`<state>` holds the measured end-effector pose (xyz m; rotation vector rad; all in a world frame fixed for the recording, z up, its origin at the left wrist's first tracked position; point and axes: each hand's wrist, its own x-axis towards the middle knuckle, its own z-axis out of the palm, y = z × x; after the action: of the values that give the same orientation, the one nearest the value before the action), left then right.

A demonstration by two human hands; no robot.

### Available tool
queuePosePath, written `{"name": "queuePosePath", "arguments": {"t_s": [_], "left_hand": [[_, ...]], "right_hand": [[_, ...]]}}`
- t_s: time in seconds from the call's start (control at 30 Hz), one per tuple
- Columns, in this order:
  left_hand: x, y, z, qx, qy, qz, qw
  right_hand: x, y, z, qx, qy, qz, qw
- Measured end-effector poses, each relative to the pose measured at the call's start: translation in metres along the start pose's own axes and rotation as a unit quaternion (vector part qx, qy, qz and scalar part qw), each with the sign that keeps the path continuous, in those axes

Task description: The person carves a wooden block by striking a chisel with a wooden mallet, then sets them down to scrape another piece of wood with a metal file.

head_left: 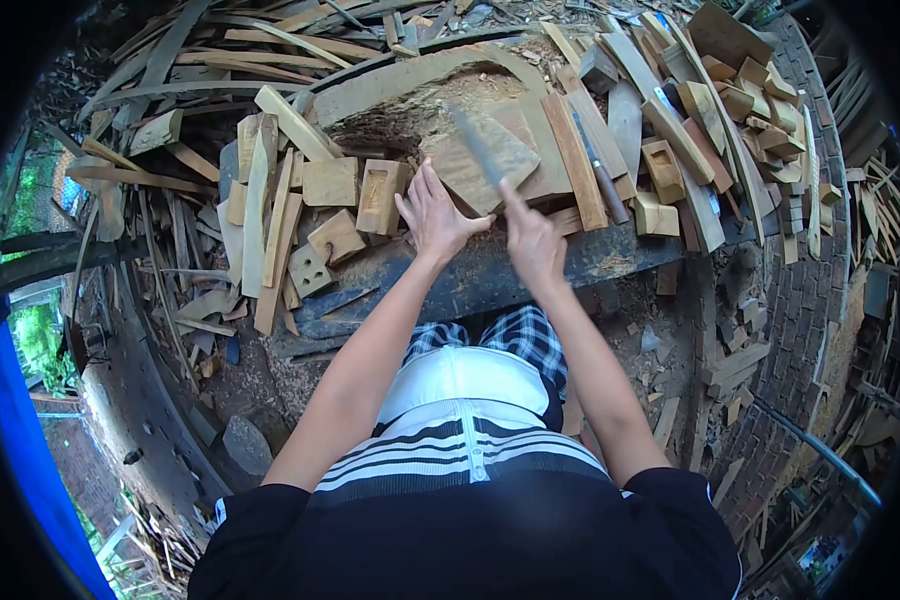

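Note:
A square-cornered wooden block (pixel 478 165) lies tilted on a larger piece of wood at the bench's middle. My left hand (pixel 437 218) grips its near left side, fingers along the left edge and thumb stretched to the near corner. My right hand (pixel 536 240) is closed around the near end of a long, narrow grey tool (pixel 475 143), blurred by motion. Its flat length crosses over the top of the block and points away from me. Whether it is a file or a blade I cannot tell.
A hollowed wooden slab (pixel 370 100) sits behind the block. Left of my hands are a slotted block (pixel 381 196) and a block with holes (pixel 310 270). On the right, a dark-handled tool (pixel 610 192) lies among planks and cut blocks. The dark bench edge (pixel 610 255) runs in front of me.

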<state>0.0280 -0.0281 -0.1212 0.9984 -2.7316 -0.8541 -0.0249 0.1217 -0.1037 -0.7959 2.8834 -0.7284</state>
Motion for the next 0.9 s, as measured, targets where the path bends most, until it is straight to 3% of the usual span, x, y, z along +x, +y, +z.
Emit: {"name": "queuePosePath", "arguments": {"t_s": [0.1,0.17,0.3,0.33,0.47,0.5,0.67,0.77,0.9], "left_hand": [[-0.002,-0.002,0.003,-0.002,0.013,0.006,1.000],[-0.005,-0.002,0.002,0.003,0.008,0.002,1.000],[-0.002,0.001,0.001,0.017,0.007,0.000,1.000],[0.000,0.002,0.000,0.016,0.011,0.001,1.000],[-0.001,0.001,0.001,0.009,0.010,0.003,1.000],[-0.002,-0.001,0.001,0.009,0.008,0.005,1.000],[-0.004,0.002,0.002,0.010,0.011,0.003,1.000],[-0.002,0.000,-0.001,0.006,0.010,0.004,1.000],[-0.004,-0.001,0.001,0.004,0.006,0.006,1.000]], "right_hand": [[-0.010,-0.005,-0.015,-0.021,-0.083,-0.009,0.996],[0.015,0.020,-0.005,-0.013,0.009,0.002,1.000],[0.026,0.022,0.011,0.015,0.053,0.021,0.998],[0.015,0.012,0.009,0.055,0.053,-0.001,0.997],[-0.022,-0.010,-0.008,-0.007,-0.063,-0.043,0.997],[-0.010,0.004,0.000,0.006,-0.008,-0.049,0.999],[0.028,0.018,0.004,0.027,0.031,0.031,0.999],[-0.014,-0.004,0.005,0.060,-0.006,-0.009,0.998],[-0.005,0.005,-0.003,0.035,-0.037,-0.014,0.999]]}}
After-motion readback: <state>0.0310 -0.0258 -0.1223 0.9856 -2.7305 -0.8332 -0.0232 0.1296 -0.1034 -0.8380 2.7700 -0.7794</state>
